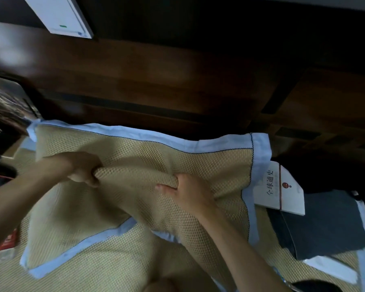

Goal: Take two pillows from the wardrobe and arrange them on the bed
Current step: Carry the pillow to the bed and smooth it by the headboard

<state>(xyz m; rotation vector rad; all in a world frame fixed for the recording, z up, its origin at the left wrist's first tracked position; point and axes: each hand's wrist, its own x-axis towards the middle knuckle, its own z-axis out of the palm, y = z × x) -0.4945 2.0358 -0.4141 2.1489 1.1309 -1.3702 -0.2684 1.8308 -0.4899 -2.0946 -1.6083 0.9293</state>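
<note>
From the head view, your left hand and right hand were both closed tight on a bunched ridge of the tan mesh pillow, which lay on the bed against the dark wooden headboard. A white book lay just beside the pillow's right edge.

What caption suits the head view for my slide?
Both hands, left and right, bunch a beige mesh pillow by the wooden headboard.
</note>
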